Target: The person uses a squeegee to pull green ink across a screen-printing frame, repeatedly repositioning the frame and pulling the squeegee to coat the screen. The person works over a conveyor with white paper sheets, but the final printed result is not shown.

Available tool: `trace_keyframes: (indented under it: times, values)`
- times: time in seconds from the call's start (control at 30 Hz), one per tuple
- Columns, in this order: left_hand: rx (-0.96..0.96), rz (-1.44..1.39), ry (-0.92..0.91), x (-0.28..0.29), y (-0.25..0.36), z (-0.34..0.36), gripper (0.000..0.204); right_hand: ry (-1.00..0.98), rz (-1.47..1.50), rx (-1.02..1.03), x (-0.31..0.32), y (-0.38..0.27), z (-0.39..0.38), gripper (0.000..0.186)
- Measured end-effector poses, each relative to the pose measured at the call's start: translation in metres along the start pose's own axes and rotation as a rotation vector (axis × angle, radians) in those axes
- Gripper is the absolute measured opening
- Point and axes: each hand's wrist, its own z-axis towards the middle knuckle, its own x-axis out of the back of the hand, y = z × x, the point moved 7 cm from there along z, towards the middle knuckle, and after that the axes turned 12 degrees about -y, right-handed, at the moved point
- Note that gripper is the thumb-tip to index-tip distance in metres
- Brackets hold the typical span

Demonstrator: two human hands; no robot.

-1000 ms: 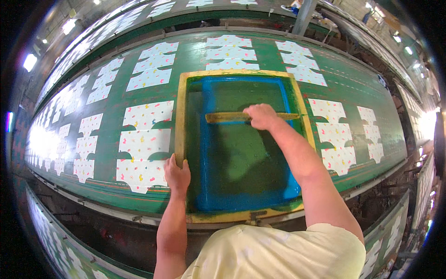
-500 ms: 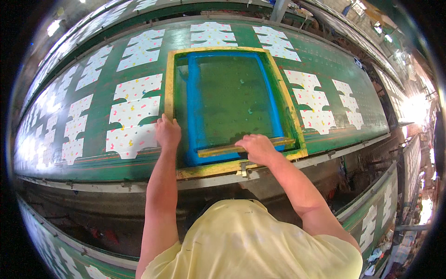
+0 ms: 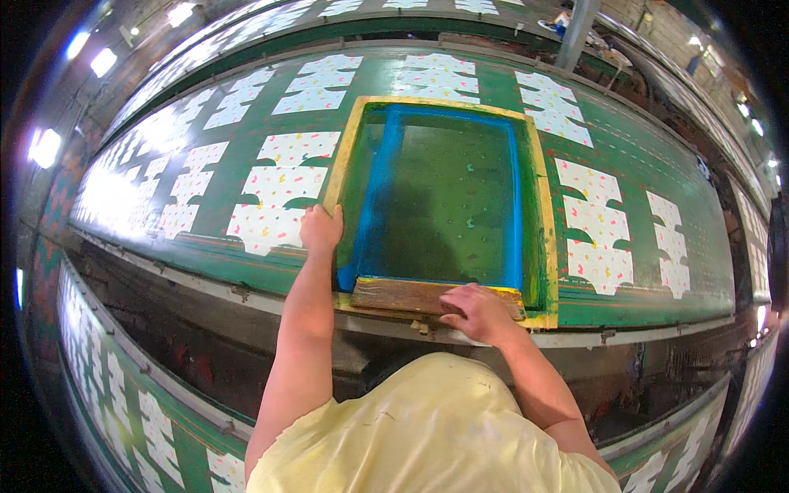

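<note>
A screen-printing frame with a yellow wooden rim (image 3: 546, 238) lies on the long green table. Blue borders surround its dark green mesh (image 3: 444, 197). My left hand (image 3: 321, 228) is closed on the left side of the rim, partway along its near half. A wide wooden squeegee (image 3: 399, 296) lies across the near end of the frame, its broad brown face showing and yellow along its far edge. My right hand (image 3: 477, 314) grips it right of its middle, fingers curled over the wood. What lies beneath the screen is mostly hidden.
White fabric pieces (image 3: 271, 201) with small coloured prints lie flat on both sides of the frame, and more (image 3: 596, 226) stand in rows. A metal rail (image 3: 641, 337) runs along the table's near edge. Behind me is another green table (image 3: 123, 394); a post (image 3: 578, 37) rises beyond.
The squeegee has tipped, so its broad face shows instead of a narrow edge, and it sits closer to the near rim. My left hand stays on the frame. The whole view has shifted.
</note>
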Motion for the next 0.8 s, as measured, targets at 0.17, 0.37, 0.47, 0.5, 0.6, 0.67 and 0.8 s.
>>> trace_keyframes:
  times: [0.17,0.37,0.47,0.5,0.6,0.67,0.8]
  values:
    - [0.072,0.058,0.036,-0.003,0.0,0.003,0.067,0.364,-0.092,-0.237,0.053,0.101,-0.066,0.048]
    - [0.105,-0.08,-0.019,-0.002,-0.009,0.011,0.065,0.486,-0.094,-0.641,0.073,0.199,-0.112,0.073]
    - [0.11,-0.14,-0.072,-0.004,-0.016,0.018,0.064,0.478,0.055,-0.722,0.066,0.22,-0.111,0.084]
    - [0.106,-0.146,-0.081,-0.005,-0.017,0.02,0.064,0.491,0.094,-0.725,0.064,0.222,-0.108,0.087]
    - [0.063,-0.172,-0.048,-0.007,-0.019,0.024,0.059,0.484,0.116,-0.787,0.064,0.227,-0.1,0.09]
    - [-0.038,-0.172,-0.001,-0.006,-0.016,0.025,0.057,0.491,0.078,-0.817,0.069,0.227,-0.093,0.091]
    - [-0.136,-0.22,0.049,-0.011,-0.019,0.022,0.056,0.482,0.001,-0.82,0.075,0.224,-0.082,0.084]
